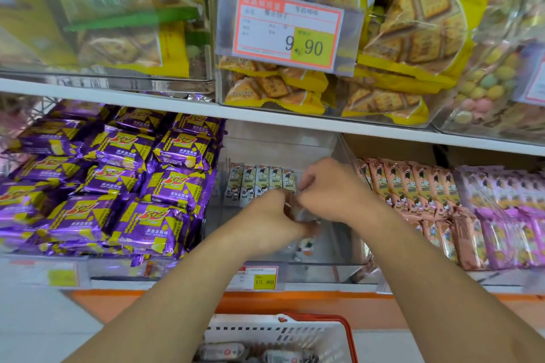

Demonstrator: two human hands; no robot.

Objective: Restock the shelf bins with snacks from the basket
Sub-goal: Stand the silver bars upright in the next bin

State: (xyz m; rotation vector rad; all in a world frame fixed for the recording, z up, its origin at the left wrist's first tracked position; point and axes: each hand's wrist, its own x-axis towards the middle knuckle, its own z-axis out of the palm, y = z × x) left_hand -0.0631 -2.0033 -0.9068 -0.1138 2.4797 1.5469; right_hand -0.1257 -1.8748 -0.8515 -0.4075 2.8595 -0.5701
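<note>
Both my hands reach into a clear plastic bin (343, 156) on the lower shelf. My left hand (268, 221) and my right hand (327, 188) meet over the bin and together grip small snack packets (306, 215), blurred and mostly hidden by the fingers. A row of cream-and-green snack sticks (259, 183) stands upright at the back left of the bin. Below, the white basket with a red rim (345, 330) sits on the floor and holds several wrapped snacks (224, 352).
Purple snack packs (118, 183) fill the bin to the left. Pink snack sticks (413, 186) and lilac ones (507, 209) fill bins to the right. Yellow cracker bags (383, 97) sit on the upper shelf behind a 9.90 price tag (289, 29). A 15.80 tag (264, 280) marks the bin's shelf edge.
</note>
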